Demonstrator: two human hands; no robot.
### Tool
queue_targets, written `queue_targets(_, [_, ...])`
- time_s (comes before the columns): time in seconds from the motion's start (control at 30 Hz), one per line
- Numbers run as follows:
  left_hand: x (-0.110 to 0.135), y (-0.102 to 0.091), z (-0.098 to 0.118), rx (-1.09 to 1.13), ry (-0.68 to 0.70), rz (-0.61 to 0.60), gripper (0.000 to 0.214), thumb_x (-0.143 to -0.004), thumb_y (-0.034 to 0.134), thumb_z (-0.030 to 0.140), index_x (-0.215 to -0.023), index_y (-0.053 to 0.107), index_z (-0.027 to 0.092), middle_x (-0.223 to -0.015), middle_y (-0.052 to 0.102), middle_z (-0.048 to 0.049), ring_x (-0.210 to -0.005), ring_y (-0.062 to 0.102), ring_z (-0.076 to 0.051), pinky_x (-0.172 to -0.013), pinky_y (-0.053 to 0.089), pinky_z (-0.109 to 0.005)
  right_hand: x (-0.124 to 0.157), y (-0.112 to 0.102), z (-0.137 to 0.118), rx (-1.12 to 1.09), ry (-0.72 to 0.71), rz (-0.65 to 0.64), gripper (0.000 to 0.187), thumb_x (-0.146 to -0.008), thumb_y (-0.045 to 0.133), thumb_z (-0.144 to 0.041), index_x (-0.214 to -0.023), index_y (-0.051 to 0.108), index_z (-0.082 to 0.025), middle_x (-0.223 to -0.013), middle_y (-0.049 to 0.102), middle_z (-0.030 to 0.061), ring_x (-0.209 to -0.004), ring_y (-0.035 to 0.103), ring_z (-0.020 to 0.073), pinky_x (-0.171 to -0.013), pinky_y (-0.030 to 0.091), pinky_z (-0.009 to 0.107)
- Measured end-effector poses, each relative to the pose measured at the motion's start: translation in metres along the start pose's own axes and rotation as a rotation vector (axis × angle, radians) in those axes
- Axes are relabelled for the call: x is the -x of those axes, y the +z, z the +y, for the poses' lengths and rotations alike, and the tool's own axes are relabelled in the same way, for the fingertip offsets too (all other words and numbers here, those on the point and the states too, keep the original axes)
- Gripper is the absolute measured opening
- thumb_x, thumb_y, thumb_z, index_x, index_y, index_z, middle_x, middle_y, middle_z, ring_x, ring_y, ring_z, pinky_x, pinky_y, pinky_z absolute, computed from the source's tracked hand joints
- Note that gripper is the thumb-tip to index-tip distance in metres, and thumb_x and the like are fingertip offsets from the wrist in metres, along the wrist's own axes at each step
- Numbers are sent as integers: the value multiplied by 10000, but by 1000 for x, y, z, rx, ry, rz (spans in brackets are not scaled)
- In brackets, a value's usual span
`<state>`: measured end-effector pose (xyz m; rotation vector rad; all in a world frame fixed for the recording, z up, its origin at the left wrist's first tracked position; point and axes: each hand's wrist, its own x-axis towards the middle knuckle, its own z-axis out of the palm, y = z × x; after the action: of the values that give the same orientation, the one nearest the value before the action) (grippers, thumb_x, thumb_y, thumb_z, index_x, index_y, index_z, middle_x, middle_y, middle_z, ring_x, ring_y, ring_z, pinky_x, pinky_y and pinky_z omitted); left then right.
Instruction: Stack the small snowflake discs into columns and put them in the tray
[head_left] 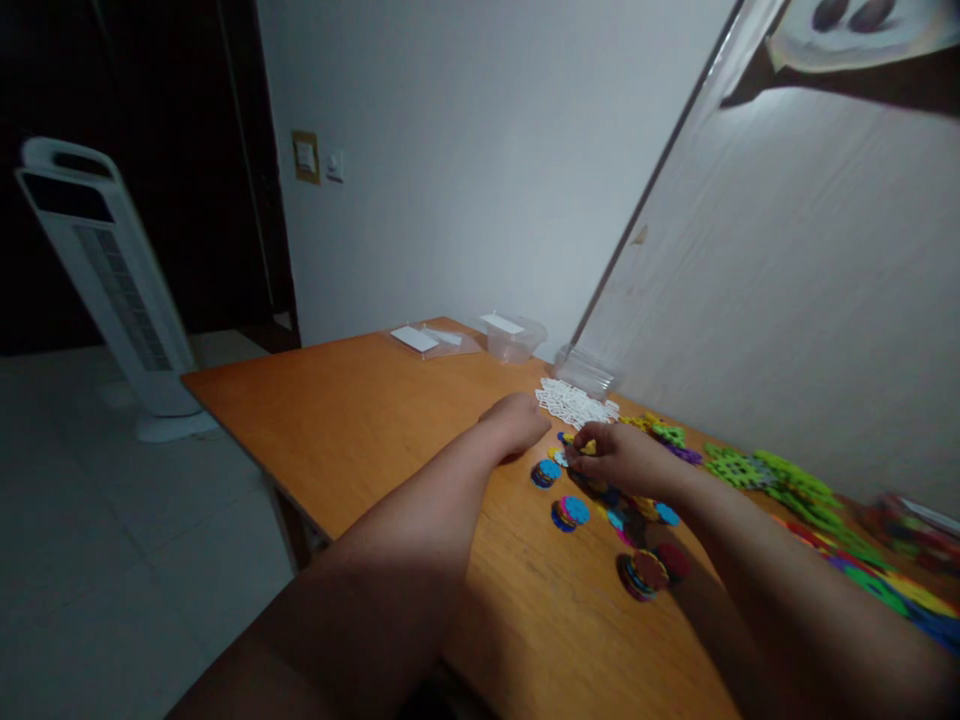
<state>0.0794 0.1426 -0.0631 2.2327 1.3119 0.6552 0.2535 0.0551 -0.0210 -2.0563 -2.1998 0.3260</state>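
Observation:
My right hand (622,457) is closed in a pinch on a small yellow disc (589,447), low over the wooden table. My left hand (519,424) reaches in beside it with curled fingers, and whatever they hold is hidden from me. Below the hands stand short stacks of notched plastic discs: a blue-topped stack (545,473), another blue-topped stack (571,512) with pink under it, and a brown-red-topped stack (643,574). A few loose discs (560,457) lie between the hands. More discs are partly covered by my right hand and its shadow.
White lattice pieces (576,402) lie behind the hands. Farther back are a clear bowl (514,340), a clear box (586,370) and bagged white cards (414,338). Green pieces (795,480) and other coloured pieces line the wall side. A tower fan (124,290) stands left of the table (337,400).

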Motion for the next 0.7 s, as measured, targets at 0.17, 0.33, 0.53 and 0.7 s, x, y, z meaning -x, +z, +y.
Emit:
queue_targets(0.17, [4, -1, 2, 23, -13, 2, 282, -766, 533, 294, -861, 739, 127, -709, 661, -64, -655, 546, -171, -570, 364, -258, 7, -2, -12, -286, -97, -37, 239, -772, 659, -383, -934, 670, -208, -760, 691, 2, -642, 586, 141, -537, 396, 237])
queue_targets(0.33, [6, -4, 4, 10, -3, -2, 287, -768, 531, 291, -876, 742, 130, -709, 661, -58, -670, 547, -171, -584, 373, -258, 10, 1, -28, -482, -97, -213, 219, -742, 686, -297, -936, 623, -215, -864, 732, 19, -739, 667, 160, -625, 493, 243])
queue_targets(0.53, [5, -4, 3, 21, -4, 1, 280, -760, 535, 296, -862, 734, 128, -727, 666, -68, -663, 544, -177, -580, 366, -271, 10, -6, -25, -345, -66, -129, 256, -756, 671, -333, -979, 641, -212, -610, 589, -35, -540, 529, 123, -479, 357, 227])
queue_targets(0.7, [4, -2, 2, 36, -21, 1, 270, -758, 549, 310, -857, 729, 133, -726, 667, -64, -670, 550, -177, -583, 372, -265, 2, -6, -9, -140, -30, -86, 310, -746, 655, -286, -1044, 663, -202, -622, 576, -35, -560, 512, 124, -506, 347, 232])
